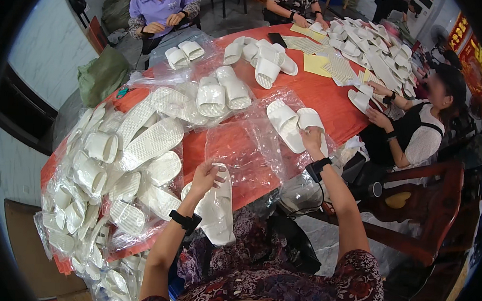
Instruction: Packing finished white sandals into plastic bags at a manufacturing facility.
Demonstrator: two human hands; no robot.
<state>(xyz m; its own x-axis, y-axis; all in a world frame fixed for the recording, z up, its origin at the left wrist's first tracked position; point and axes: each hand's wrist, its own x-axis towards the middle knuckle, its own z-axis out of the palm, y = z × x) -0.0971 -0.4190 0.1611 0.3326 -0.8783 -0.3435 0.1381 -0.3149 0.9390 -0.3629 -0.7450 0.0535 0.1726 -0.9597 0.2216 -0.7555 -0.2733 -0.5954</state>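
Observation:
My left hand [204,178] grips a pair of white slippers [216,209] stacked together at the near edge of the red table [330,109]. My right hand [311,138] reaches out and holds the heel of a white slipper [310,120]. Beside that one, on its left, lies its mate [283,125]. Both of these rest on a sheet of clear plastic [252,151] spread over the table. A black band sits on each of my wrists.
Bagged white slippers [115,160] are heaped along the table's left side, with loose pairs [262,61] farther back. Yellow paper sheets [316,64] and more slippers [377,54] lie at the far right. Three other people sit around the table. A wooden chair [429,198] stands to my right.

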